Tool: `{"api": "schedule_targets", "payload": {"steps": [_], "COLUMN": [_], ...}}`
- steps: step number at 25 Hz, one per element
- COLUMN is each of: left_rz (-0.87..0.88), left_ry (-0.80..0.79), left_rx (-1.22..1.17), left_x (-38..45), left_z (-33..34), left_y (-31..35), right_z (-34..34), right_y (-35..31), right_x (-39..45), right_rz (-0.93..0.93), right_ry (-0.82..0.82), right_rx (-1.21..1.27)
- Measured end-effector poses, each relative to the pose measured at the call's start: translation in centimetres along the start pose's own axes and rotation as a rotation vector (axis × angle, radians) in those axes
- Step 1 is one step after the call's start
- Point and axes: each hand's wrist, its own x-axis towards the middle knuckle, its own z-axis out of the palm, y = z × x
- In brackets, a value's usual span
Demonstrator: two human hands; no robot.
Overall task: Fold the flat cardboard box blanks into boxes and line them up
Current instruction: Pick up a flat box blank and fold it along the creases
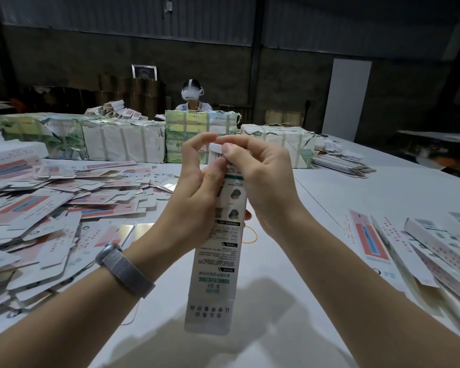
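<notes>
Box upright between both hands, top flap (white) pinched by left fingers and right fingers.

A yellow rubber band lies on the white counter. Across it sits a person in a white headset, behind strapped paper-wrapped bundles. A white panel leans against the dark wall.

Both hands are raised over the white table, working one long printed box held upright. The left hand and right hand pinch its top flap (fingers curled tight). Flat blanks heap to the left; folded boxes lie right.
</notes>
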Motion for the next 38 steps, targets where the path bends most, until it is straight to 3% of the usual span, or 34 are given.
{"api": "schedule_targets", "payload": {"steps": [22, 30, 38], "left_rz": [0.037, 0.023, -0.015], "left_ry": [-0.121, -0.183, -0.069], "left_rx": [0.086, 0.123, 0.131], "left_x": [0.3, 0.2, 0.2], "left_z": [-1.2, -1.6, -1.1], "left_y": [0.4, 0.4, 0.4], "right_z": [-1.2, -3.0, -3.1], "right_y": [-1.2, -2.3, -2.2], "right_x": [0.7, 1.8, 1.6], "right_rz": [-0.02, 0.153, -0.047], "right_ry": [-0.053, -0.21, -0.208], "right_rx": [-0.116, -0.159, -0.387]}}
